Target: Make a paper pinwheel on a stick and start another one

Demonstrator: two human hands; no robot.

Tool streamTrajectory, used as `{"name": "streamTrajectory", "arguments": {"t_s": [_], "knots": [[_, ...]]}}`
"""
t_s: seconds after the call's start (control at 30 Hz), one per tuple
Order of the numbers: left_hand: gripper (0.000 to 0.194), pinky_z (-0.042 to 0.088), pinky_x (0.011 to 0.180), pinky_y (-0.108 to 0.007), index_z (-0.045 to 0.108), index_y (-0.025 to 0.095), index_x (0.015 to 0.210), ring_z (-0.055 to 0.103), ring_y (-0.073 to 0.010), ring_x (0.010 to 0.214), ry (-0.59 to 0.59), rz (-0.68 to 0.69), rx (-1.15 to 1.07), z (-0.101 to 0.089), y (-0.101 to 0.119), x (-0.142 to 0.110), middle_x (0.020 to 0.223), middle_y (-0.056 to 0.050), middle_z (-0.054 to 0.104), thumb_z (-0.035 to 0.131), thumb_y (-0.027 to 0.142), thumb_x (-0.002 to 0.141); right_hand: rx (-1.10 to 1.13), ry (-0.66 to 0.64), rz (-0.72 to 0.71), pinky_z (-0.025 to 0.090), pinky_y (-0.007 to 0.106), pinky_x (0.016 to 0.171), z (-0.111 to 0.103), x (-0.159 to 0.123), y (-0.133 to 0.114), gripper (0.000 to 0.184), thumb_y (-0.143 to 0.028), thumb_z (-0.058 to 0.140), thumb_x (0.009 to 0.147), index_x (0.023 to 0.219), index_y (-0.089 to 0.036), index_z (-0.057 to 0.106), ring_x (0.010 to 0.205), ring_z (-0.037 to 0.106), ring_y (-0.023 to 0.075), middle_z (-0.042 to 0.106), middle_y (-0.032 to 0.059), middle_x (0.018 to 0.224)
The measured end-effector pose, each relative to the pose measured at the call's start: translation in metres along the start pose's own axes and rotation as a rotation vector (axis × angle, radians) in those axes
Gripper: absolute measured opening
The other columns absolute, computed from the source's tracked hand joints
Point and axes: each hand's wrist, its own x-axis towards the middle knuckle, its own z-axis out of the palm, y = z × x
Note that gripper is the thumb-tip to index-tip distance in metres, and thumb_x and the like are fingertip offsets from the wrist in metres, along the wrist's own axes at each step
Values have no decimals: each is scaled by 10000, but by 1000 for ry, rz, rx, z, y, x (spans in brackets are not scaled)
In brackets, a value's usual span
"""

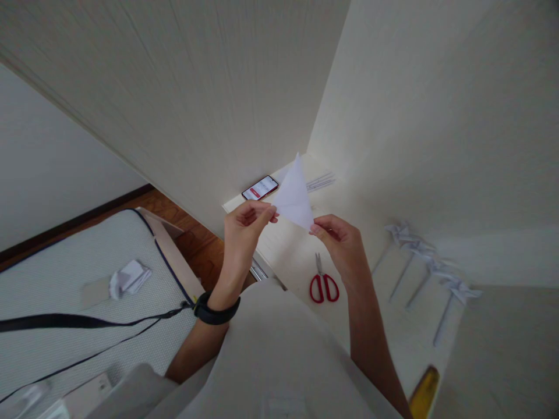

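A white sheet of paper folded into a triangle [293, 195] is held up above the white desktop, one point upward. My left hand [248, 227] pinches its left corner between thumb and fingers. At the lower right corner, my right hand [338, 240] pinches it too. Below the paper lies a pair of scissors with red handles [324, 287], blades pointing away from me. Just beyond my left hand rests a phone [260, 188] with its screen lit. Several thin sticks [321, 181] lie behind the paper, partly covered by it.
Several paper pinwheels on sticks [430, 262] lie in a row at the right of the desktop [297, 256]. A yellow object [424, 391] sits near the front right. Panels rise behind and right. At left, folded papers [131, 276] and a black strap [87, 322] lie on a mattress [65, 279].
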Motion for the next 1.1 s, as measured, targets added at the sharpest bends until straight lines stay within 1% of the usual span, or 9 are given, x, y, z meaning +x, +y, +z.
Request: {"name": "streamTrajectory", "arguments": {"t_s": [0.27, 0.4, 0.53, 0.6, 0.7, 0.9, 1.0, 1.1], "knots": [[178, 531, 653, -283, 612, 118, 848, 597, -109, 669, -12, -26, 6, 0, -3, -2, 756, 7, 617, 611, 295, 870, -50, 3, -5, 507, 266, 724, -1, 0, 2, 258, -348, 574, 926, 868, -97, 584, 729, 567, 96, 576, 8, 787], [183, 534, 665, -290, 612, 119, 845, 602, -113, 683, -22, -51, 13, -2, -5, -3, 767, 3, 622, 608, 300, 871, -61, -31, 4, 505, 257, 706, -2, 0, 2, 262, -349, 574, 926, 860, -96, 583, 712, 563, 92, 571, 5, 773], [187, 533, 675, -296, 611, 120, 844, 604, -117, 693, -42, -84, 22, -5, -4, -3, 775, 0, 624, 606, 305, 872, -46, -64, 2, 513, 279, 747, -2, 1, 2, 245, -338, 580, 922, 883, -96, 594, 760, 579, 103, 589, 16, 817], [188, 532, 677, -298, 610, 119, 831, 603, -117, 690, -78, -100, 32, -6, -3, -1, 765, 3, 621, 610, 303, 869, -33, -54, -6, 515, 294, 773, -1, 3, 1, 231, -328, 587, 918, 918, -97, 599, 815, 585, 117, 597, 31, 877], [186, 537, 688, -303, 610, 119, 827, 611, -120, 705, -167, -123, 50, -6, -3, -1, 773, 0, 627, 613, 301, 868, -1, -18, -17, 519, 302, 787, 0, 7, -1, 224, -319, 593, 913, 958, -100, 597, 873, 585, 131, 596, 45, 941], [199, 536, 686, -304, 614, 119, 818, 611, -118, 686, -362, -160, 100, -2, -5, -4, 747, 6, 626, 612, 312, 868, 60, 55, -23, 519, 273, 736, -1, 10, -2, 232, -327, 578, 924, 930, -95, 585, 783, 580, 107, 586, 27, 867], [203, 537, 711, -318, 618, 121, 824, 617, -123, 704, -413, -162, 122, 0, -3, -5, 757, 2, 632, 610, 319, 870, 72, 96, -22, 509, 251, 701, -2, 7, 0, 235, -327, 579, 922, 893, -95, 576, 746, 566, 96, 575, 17, 829], [204, 537, 729, -328, 619, 122, 831, 622, -127, 718, -438, -166, 139, -1, -1, -5, 768, -1, 637, 604, 321, 873, 75, 125, -22, 495, 227, 660, -3, 5, 2, 239, -323, 588, 916, 852, -94, 566, 697, 547, 83, 556, 2, 779]]}}
